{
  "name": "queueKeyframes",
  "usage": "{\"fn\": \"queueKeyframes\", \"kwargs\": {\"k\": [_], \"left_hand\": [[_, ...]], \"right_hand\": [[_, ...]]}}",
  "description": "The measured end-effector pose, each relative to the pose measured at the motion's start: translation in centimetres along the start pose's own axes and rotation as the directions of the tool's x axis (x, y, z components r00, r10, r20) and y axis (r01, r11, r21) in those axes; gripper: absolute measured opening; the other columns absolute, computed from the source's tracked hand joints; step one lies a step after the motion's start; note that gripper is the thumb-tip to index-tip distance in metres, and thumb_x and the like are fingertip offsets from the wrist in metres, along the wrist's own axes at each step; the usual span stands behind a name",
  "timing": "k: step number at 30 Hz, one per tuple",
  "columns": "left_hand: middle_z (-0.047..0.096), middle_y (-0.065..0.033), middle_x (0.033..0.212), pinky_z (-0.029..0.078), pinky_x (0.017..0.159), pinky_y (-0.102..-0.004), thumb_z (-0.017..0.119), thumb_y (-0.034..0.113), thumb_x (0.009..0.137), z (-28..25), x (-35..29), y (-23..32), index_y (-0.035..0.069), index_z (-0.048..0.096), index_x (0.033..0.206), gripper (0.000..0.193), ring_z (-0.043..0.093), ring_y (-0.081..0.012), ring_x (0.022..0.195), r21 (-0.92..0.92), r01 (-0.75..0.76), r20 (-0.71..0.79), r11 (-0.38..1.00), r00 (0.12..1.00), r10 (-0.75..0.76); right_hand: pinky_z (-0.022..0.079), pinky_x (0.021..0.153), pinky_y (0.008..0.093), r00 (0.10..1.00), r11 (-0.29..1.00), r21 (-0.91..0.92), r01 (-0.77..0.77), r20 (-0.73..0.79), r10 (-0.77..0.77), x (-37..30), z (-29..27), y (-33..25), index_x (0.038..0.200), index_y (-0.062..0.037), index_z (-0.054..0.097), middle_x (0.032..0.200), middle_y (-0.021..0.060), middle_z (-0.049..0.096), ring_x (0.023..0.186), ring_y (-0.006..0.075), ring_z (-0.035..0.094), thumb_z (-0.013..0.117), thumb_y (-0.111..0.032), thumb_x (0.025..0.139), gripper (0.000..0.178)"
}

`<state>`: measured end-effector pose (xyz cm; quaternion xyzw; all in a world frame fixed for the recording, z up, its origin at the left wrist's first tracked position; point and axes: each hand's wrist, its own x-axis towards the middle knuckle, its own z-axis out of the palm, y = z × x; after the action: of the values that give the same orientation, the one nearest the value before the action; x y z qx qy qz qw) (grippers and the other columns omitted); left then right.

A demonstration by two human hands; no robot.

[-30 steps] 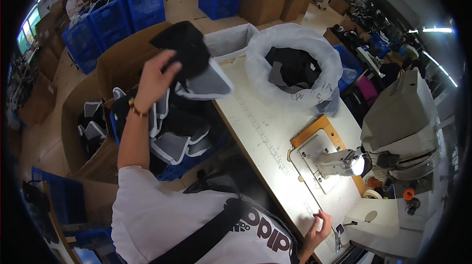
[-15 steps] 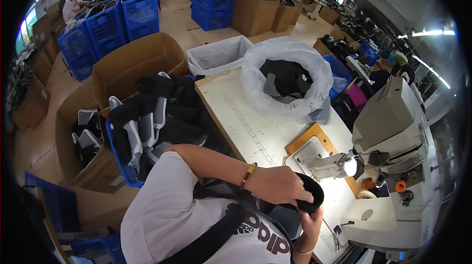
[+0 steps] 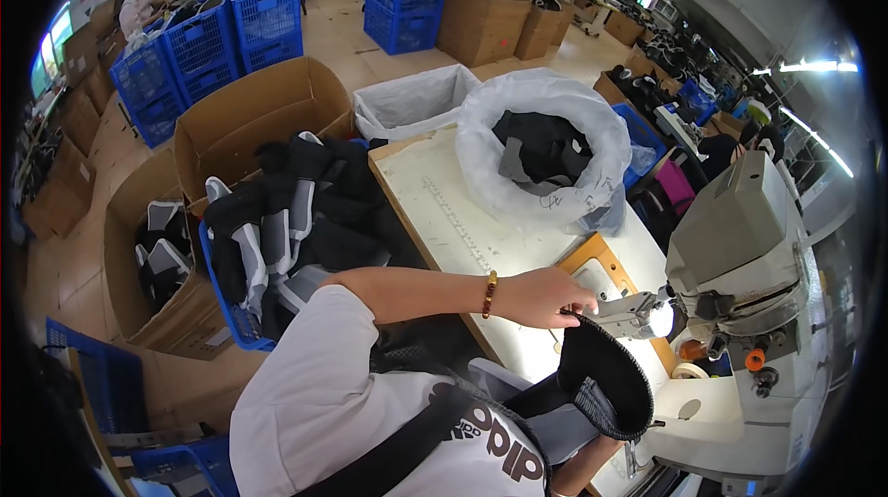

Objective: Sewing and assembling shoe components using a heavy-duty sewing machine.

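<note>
A black padded fabric piece (image 3: 606, 377) with grey panels is spread open in front of me, its rim curved into a wide loop. My left hand (image 3: 555, 298) pinches the upper edge of the piece between thumb and fingers, near the sewing machine's lit needle area. Below, my right hand (image 3: 597, 456) supports the lower end of the piece from behind; the fabric covers its fingers. To the right stands the beige sewing machine (image 3: 740, 229), its arm reaching over the white work table (image 3: 444, 219).
A white plastic-lined bag (image 3: 476, 168) of dark fabric pieces stands on the table. Left of it, a blue crate (image 3: 227, 298) overflows with black and grey padded pieces, beside cardboard boxes (image 3: 264, 108). Stacked blue crates (image 3: 402, 11) and people at work are farther back.
My left hand has moved up from the bunched piece to its top edge. The fabric has unfolded and tilted upright, while my right hand has dropped lower behind it.
</note>
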<state>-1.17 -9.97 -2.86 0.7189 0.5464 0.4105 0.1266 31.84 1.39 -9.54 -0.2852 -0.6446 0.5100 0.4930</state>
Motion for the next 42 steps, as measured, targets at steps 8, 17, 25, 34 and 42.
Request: {"fn": "queueKeyframes", "kwargs": {"k": [8, 17, 25, 34, 42], "left_hand": [[0.074, -0.0113, 0.092, 0.051, 0.074, -0.038, 0.072, 0.015, 0.093, 0.3, 3.6, 1.0, 0.005, 0.069, 0.11, 0.02, 0.067, -0.0264, 0.078, -0.311, 0.06, -0.194, 0.949, 0.973, -0.125], [0.071, -0.011, 0.091, 0.051, 0.07, -0.0348, 0.071, 0.008, 0.094, 2.2, 7.1, 4.9, 0.007, 0.068, 0.114, 0.02, 0.066, -0.0241, 0.075, -0.343, -0.214, -0.137, 0.915, 0.975, 0.177], [0.067, 0.0001, 0.094, 0.052, 0.079, -0.0251, 0.064, 0.003, 0.1, 3.8, 7.7, 2.5, 0.007, 0.06, 0.119, 0.02, 0.063, -0.0053, 0.088, -0.685, 0.114, -0.043, 0.719, 0.98, -0.196], [0.066, -0.0032, 0.079, 0.058, 0.059, -0.0252, 0.06, 0.016, 0.106, 3.9, 7.2, 0.5, 0.009, 0.055, 0.122, 0.018, 0.069, -0.0109, 0.07, -0.854, 0.208, 0.039, 0.476, 0.94, -0.34], [0.077, -0.0069, 0.093, 0.059, 0.074, -0.028, 0.066, 0.003, 0.099, -5.1, 4.4, -7.0, 0.0, 0.068, 0.108, 0.01, 0.073, -0.0146, 0.082, -0.442, 0.107, -0.433, 0.891, 0.844, -0.316]], "right_hand": [[0.035, 0.119, 0.0478, 0.899, 0.763, -0.606, 0.226, -0.171, -0.403, -0.1, 2.0, -1.9, 0.155, 0.0024, 0.037, 0.149, 0.0228, 0.05, 0.139, 0.0359, 0.048, 0.059, -0.018, 0.103, 0.061], [0.042, 0.104, 0.0528, 0.844, 0.454, -0.713, 0.535, 0.429, -0.321, 2.0, 5.4, -12.5, 0.124, 0.0023, 0.058, 0.127, 0.0252, 0.06, 0.121, 0.0441, 0.056, 0.061, -0.012, 0.097, 0.031], [0.05, 0.067, 0.0298, 0.862, 0.754, -0.45, 0.479, 0.406, -0.305, 7.7, 5.2, -11.8, 0.119, -0.007, 0.067, 0.091, 0.0113, 0.069, 0.07, 0.021, 0.063, 0.062, -0.002, 0.099, 0.021], [0.05, 0.065, 0.0285, 0.853, 0.659, -0.549, 0.515, 0.409, -0.326, 9.3, 5.7, -10.1, 0.121, -0.009, 0.076, 0.081, 0.0087, 0.066, 0.067, 0.0149, 0.058, 0.064, 0.003, 0.095, 0.031], [0.054, 0.069, 0.0321, 0.817, 0.572, -0.586, 0.574, 0.359, -0.452, 11.5, 5.2, -8.0, 0.111, -0.0031, 0.077, 0.087, 0.0137, 0.073, 0.074, 0.0247, 0.07, 0.066, 0.007, 0.089, 0.026]]}}
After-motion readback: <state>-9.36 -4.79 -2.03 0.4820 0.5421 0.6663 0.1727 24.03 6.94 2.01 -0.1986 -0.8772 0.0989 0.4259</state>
